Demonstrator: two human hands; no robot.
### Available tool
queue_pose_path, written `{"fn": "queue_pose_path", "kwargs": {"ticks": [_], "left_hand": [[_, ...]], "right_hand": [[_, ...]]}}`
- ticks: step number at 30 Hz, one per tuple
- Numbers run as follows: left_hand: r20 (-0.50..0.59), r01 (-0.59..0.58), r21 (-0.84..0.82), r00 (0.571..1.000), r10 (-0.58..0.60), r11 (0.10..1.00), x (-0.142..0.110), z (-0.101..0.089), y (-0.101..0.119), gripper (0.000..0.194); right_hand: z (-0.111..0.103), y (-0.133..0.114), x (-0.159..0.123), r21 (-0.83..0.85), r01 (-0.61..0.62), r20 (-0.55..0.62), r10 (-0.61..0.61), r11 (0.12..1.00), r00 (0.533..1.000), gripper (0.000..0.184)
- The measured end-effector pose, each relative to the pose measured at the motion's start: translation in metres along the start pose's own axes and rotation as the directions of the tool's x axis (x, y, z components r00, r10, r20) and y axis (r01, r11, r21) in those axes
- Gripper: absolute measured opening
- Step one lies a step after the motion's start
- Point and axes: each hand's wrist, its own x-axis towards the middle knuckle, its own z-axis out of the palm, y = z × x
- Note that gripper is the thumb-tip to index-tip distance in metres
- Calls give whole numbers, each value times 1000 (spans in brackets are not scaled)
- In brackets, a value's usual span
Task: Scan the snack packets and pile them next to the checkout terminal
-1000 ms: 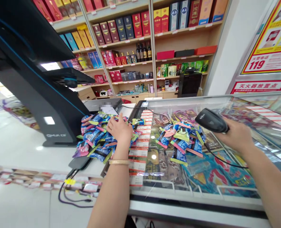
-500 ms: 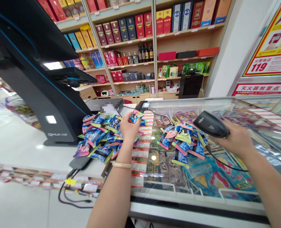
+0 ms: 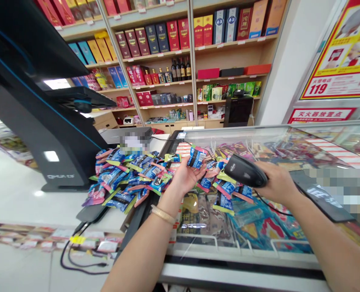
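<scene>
My left hand [image 3: 187, 176], palm turned up, holds a small blue snack packet [image 3: 196, 157] by its edge, a printed barcode facing up. In my right hand [image 3: 275, 182] is a black barcode scanner [image 3: 245, 170], its head pointing left toward that packet. A large pile of blue, pink and green snack packets [image 3: 128, 176] lies left of my left hand, on the white counter. The smaller pile of the same packets [image 3: 225, 188] sits on the glass top below the scanner, partly hidden by it and by my left fingers.
A black checkout terminal [image 3: 61, 134] stands at the left on the white counter [image 3: 12, 194]. Under the glass top [image 3: 195, 243] lie many packaged goods. The scanner's cable [image 3: 271, 209] trails over the glass. Shelves with boxes and bottles [image 3: 181, 69] line the back.
My left hand has taken a packet from the left pile and carried it right, turning palm up. The scanner in my right hand has come closer to it. The view has shifted slightly.
</scene>
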Motion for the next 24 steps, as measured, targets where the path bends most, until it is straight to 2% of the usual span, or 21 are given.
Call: {"fn": "queue_pose_path", "kwargs": {"ticks": [7, 18, 21, 24], "left_hand": [[24, 21, -24, 1000, -21, 999, -3, 6, -6, 39], [23, 48, -33, 999, -47, 998, -9, 13, -7, 41], [-18, -9, -13, 1000, 9, 1000, -9, 17, -8, 38], [-86, -163, 16, 983, 163, 987, -7, 21, -12, 30]], "right_hand": [[-2, -6, 4, 51, 25, 66, -28, 998, 997, 28], [-1, -10, 4, 49, 37, 55, -40, 998, 998, 26], [-3, -4, 4, 26, 47, -14, -47, 999, 999, 26], [-9, 8, 5, -21, 36, -112, -39, 999, 993, 25]]}}
